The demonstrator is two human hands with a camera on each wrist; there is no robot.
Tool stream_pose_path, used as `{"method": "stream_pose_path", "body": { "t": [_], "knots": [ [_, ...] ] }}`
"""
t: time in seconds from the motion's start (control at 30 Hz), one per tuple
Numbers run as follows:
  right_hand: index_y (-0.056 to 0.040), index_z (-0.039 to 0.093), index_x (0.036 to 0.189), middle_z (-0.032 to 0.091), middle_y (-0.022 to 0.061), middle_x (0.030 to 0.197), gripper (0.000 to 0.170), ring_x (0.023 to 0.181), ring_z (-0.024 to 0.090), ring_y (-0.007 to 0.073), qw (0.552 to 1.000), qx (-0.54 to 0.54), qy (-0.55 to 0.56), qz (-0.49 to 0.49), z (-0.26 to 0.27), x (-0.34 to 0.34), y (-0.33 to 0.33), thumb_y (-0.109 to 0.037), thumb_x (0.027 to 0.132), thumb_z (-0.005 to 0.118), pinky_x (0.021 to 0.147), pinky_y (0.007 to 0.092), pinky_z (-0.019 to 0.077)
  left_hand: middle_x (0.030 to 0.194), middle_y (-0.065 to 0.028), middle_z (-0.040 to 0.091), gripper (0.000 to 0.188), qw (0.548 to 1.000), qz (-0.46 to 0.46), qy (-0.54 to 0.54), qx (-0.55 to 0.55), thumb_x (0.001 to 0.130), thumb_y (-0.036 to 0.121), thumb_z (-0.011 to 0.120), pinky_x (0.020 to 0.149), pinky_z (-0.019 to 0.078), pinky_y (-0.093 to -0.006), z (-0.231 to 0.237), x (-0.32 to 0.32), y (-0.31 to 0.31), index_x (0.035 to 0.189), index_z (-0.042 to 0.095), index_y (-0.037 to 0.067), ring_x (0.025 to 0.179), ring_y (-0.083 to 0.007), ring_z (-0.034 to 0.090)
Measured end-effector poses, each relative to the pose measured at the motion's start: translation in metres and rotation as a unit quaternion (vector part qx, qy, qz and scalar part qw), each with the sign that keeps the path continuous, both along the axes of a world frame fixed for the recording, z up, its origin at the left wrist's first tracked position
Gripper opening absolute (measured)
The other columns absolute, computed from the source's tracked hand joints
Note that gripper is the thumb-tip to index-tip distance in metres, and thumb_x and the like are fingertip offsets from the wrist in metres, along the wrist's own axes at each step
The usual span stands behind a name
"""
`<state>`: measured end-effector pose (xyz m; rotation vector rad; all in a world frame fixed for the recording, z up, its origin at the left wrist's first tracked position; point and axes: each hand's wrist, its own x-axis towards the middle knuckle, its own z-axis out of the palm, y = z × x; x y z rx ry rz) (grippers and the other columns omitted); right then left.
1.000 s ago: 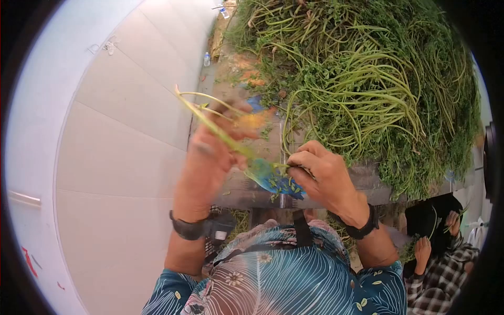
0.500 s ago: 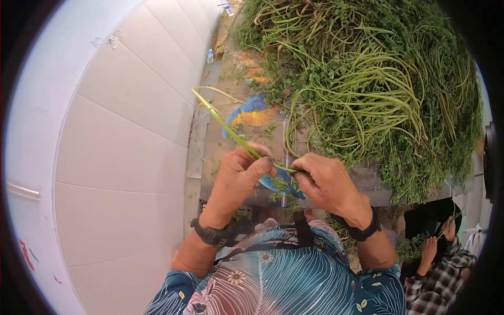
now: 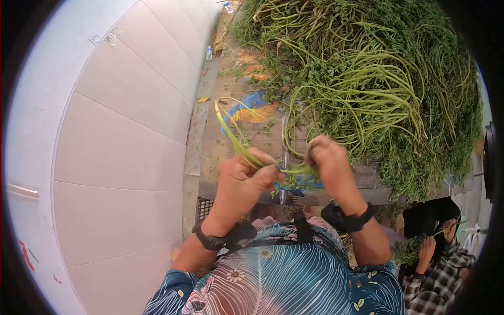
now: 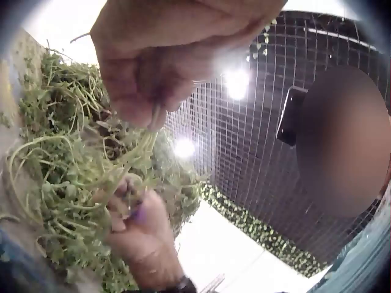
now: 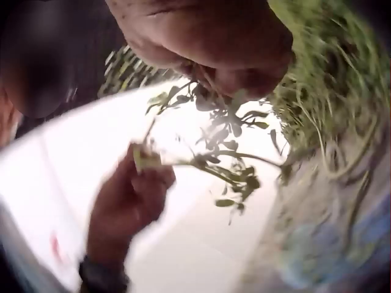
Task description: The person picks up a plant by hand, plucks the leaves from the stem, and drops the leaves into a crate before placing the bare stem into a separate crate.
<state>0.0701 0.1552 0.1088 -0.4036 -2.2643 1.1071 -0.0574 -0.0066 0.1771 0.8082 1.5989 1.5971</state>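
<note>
Green stems [image 3: 238,146] pinched by left hand [image 3: 239,184]; right hand [image 3: 332,164] curled, hold unclear.

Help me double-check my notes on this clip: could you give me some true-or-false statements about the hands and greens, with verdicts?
1. The left hand holds a stem. True.
2. In the head view, the pile of greens is at lower left. False: it is at upper right.
3. The wristband by the right hand is dark. True.
4. The shirt at the head view's lower right is plain. False: it is checked.
5. Leaves show near the right hand. True.
</note>
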Motion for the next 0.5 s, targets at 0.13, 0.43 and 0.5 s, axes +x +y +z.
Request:
{"method": "stream_pose_path", "body": {
  "t": [0.13,0.43,0.5],
  "knots": [
    [-0.005,0.052,0.091,0.055,0.0091,0.078,0.012,0.052,0.051,0.016,0.599,-0.771,0.215,0.02,0.004,0.029,0.035,-0.007,0.084,0.043,0.038,0.0243,0.0361,0.072,-0.0112,0.063,0.012,0.997,0.07,-0.021,0.038,0.085,0.012,0.059,0.053,0.05,-0.0258,-0.004,-0.022,-0.005,0.088,0.054,0.001,0.061,-0.0153,0.061],
    [-0.0026,0.051,0.092,0.05,0.0065,0.072,0.011,0.046,0.036,0.0081,0.734,-0.663,0.122,0.083,0.031,0.025,0.008,-0.012,0.088,0.045,0.037,0.0187,0.0252,0.075,-0.0114,0.063,0.016,0.986,0.1,-0.097,0.093,0.085,0.016,0.059,0.053,0.0515,-0.0262,-0.007,-0.036,0.002,0.092,0.053,0.003,0.063,-0.017,0.062],
    [-0.0036,0.051,0.089,0.05,0.0051,0.07,0.012,0.046,0.037,0.0071,0.768,-0.621,0.111,0.107,0.033,0.017,0.003,-0.015,0.089,0.047,0.038,0.0184,0.0254,0.076,-0.0118,0.063,0.018,0.983,0.103,-0.115,0.099,0.084,0.017,0.061,0.055,0.0526,-0.0265,-0.005,-0.038,0.002,0.091,0.054,0.001,0.064,-0.0164,0.062]
  ]
}}
